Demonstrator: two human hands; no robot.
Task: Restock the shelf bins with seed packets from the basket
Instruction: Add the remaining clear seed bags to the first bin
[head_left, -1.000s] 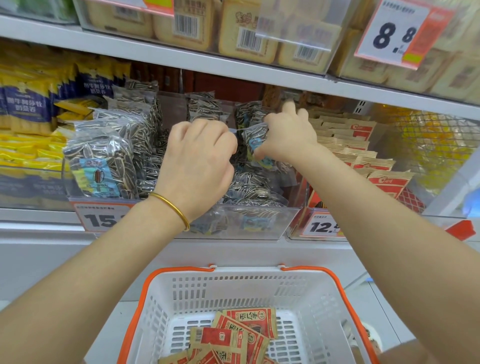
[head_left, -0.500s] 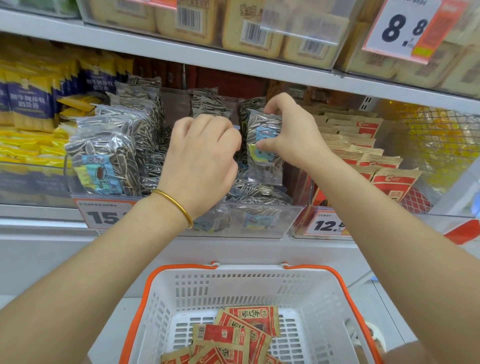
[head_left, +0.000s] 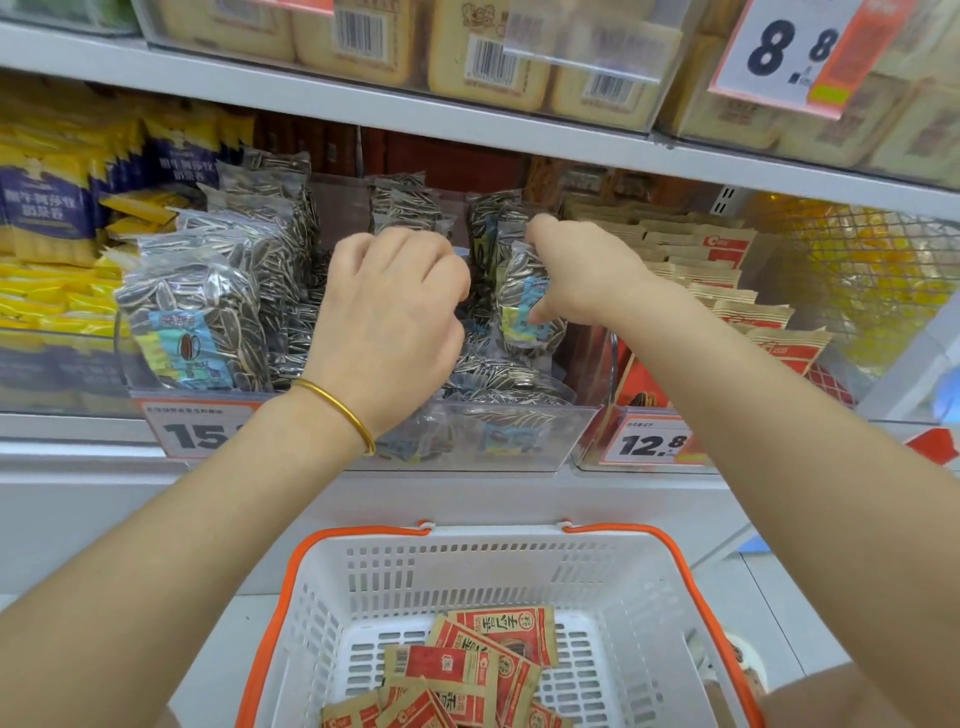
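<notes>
- My right hand (head_left: 587, 275) pinches a striped seed packet (head_left: 527, 306), centre frame, inside the clear bin (head_left: 457, 457).
- My left hand (head_left: 395, 322) curls into the bin; its hold is hidden.
- I should stand the packet upright, label forward.

Shop, probably grocery; price tags (head_left: 789, 52), shelf bins (head_left: 545, 441)

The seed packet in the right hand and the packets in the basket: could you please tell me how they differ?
The held packet is clear, showing striped seeds, with a blue label; the basket packets are opaque red and tan. The held packet stands roughly upright, gripped by the right hand over the clear bin; the basket packets lie flat, overlapping, untouched. Both are small printed pouches.
</notes>
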